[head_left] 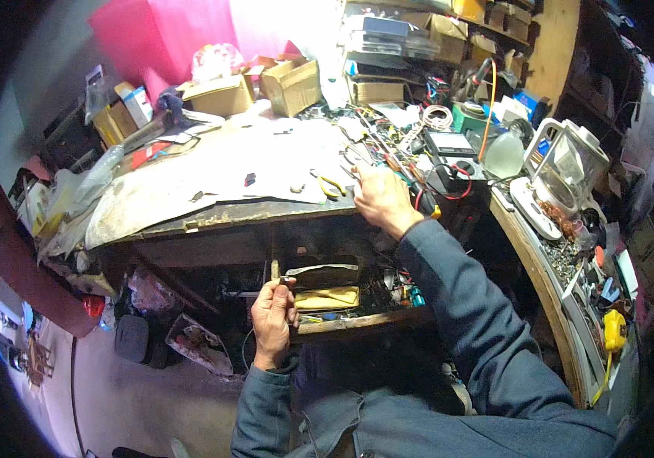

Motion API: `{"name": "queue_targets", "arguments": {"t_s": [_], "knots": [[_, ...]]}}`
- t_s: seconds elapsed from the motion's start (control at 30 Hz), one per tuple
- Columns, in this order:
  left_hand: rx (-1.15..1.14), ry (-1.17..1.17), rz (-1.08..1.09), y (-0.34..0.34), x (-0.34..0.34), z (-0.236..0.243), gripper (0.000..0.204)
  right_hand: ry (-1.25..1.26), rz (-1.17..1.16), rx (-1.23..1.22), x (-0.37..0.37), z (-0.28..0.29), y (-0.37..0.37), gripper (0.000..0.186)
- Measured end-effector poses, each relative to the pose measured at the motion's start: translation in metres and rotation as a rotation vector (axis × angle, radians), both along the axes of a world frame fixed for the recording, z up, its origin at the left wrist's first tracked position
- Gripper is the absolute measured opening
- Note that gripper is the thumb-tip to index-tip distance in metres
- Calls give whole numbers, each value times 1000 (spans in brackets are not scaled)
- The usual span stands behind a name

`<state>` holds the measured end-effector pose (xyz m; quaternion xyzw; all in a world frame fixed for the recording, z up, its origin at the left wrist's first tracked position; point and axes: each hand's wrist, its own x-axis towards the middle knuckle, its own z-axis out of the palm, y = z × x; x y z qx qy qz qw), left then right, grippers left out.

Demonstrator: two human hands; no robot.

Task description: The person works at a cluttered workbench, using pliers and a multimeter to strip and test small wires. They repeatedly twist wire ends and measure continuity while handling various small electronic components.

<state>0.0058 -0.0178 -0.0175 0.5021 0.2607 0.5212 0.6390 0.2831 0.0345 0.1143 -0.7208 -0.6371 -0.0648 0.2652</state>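
My left hand [271, 320] is raised in front of the open drawer, below the bench edge. Its thumb and fingers pinch a small dark piece [287, 281], too small to name. My right hand [385, 197] reaches over the front edge of the bench, its fingers curled down among the tools at the right. Whatever those fingers hold is hidden. Just left of it lie yellow-handled pliers [331, 186]. A few small parts, one of them dark [250, 180], rest on the white sheet [189, 172] covering the bench top.
Open cardboard boxes [290, 85] stand at the back. A meter [450, 145] with red and black leads sits right of my right hand, beside tangled cables. The drawer [342, 327] holds a yellow packet [327, 298]. A cluttered side bench [548, 294] bears a yellow tape measure [615, 330].
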Motion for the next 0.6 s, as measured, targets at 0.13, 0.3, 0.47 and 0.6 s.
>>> {"name": "queue_targets", "arguments": {"t_s": [0.13, 0.3, 0.47, 0.6], "knots": [[18, -138, 67, -1, -2, -4, 24, -54, 59, 67, 12, -6, 35, 23], [-18, -168, 223, -1, 2, -5, 26, -307, 39, 268, 15, -17, 38, 17], [-72, -217, 203, -2, 2, 1, 36, -423, -114, 65, 27, -11, 24, 11], [-48, -234, 159, -3, -1, -4, 31, -484, -46, 114, 29, -16, 23, 10]]}}
